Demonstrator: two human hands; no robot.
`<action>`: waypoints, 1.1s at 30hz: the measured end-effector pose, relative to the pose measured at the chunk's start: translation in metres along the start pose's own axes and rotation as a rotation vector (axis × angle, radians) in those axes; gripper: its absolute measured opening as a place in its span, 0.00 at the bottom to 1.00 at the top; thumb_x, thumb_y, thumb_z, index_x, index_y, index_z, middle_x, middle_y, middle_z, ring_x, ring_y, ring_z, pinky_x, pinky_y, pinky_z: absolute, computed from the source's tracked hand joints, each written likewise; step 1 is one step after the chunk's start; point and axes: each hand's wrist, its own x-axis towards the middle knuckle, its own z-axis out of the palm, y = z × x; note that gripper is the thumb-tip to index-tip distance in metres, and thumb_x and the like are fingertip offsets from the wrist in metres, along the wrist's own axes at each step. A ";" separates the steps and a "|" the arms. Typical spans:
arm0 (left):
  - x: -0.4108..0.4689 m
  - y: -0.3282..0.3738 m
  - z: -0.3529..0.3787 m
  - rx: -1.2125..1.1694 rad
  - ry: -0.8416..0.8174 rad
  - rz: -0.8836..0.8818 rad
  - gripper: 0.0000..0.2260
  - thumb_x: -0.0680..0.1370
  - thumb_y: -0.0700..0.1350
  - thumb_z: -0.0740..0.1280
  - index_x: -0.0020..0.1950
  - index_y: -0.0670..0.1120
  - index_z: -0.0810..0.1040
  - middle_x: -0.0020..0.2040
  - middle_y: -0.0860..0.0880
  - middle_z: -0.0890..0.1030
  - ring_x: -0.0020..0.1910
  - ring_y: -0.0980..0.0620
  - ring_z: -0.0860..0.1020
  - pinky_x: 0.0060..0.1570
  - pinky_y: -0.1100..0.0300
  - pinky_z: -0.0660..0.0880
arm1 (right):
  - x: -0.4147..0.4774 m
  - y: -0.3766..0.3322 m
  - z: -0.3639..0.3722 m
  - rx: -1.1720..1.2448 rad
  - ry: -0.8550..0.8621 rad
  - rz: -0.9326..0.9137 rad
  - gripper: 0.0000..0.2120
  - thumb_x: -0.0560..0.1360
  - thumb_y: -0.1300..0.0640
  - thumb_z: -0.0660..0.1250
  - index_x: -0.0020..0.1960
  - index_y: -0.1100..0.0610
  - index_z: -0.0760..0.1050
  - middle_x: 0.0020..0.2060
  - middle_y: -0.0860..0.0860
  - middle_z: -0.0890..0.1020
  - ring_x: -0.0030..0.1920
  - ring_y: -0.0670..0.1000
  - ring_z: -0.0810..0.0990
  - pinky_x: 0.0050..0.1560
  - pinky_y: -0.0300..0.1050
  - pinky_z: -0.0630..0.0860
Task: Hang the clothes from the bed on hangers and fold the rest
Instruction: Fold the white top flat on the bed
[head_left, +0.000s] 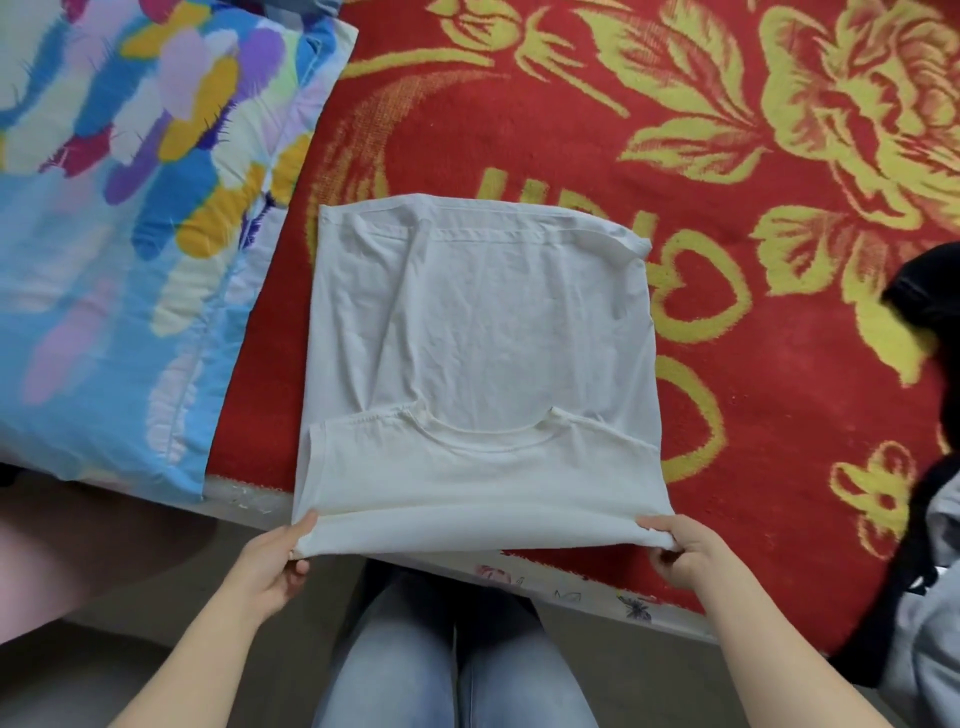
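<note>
White t-shirt (478, 332) lies flat on red & yellow floral bed cover (727, 156), sleeves folded in, collar toward the person. Left hand (278, 558) pinches near left corner of shirt, right hand (680, 551) grips near right corner, both at bed edge. Colourful pillow (119, 208) w/ blue ground left of shirt; dark garment (930, 306) at right edge

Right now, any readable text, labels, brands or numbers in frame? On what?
No legible text anywhere.
Red blanket: the yellow strokes just beyond the white T-shirt may be part of a character, but the shirt covers most of it; unreadable.
White T-shirt: no print, tag or label shows.
</note>
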 end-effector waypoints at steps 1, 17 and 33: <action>-0.002 0.003 0.001 -0.002 0.006 -0.009 0.07 0.76 0.44 0.68 0.41 0.43 0.74 0.20 0.52 0.71 0.15 0.60 0.65 0.17 0.74 0.59 | -0.003 -0.002 0.001 0.008 -0.006 -0.009 0.09 0.73 0.69 0.66 0.37 0.61 0.70 0.17 0.53 0.74 0.14 0.48 0.71 0.15 0.30 0.64; -0.045 0.123 0.126 -0.090 -0.084 0.742 0.33 0.79 0.43 0.62 0.77 0.50 0.44 0.72 0.42 0.65 0.60 0.48 0.72 0.53 0.56 0.73 | -0.077 -0.107 0.098 0.005 -0.092 -0.829 0.29 0.79 0.52 0.59 0.76 0.52 0.50 0.72 0.54 0.63 0.69 0.55 0.67 0.64 0.50 0.67; 0.064 0.109 0.105 -0.012 0.267 0.406 0.38 0.71 0.34 0.72 0.76 0.43 0.55 0.70 0.42 0.66 0.64 0.44 0.71 0.58 0.49 0.74 | 0.014 -0.099 0.111 0.271 0.126 -0.419 0.28 0.70 0.66 0.71 0.67 0.63 0.66 0.61 0.56 0.74 0.51 0.54 0.77 0.46 0.43 0.74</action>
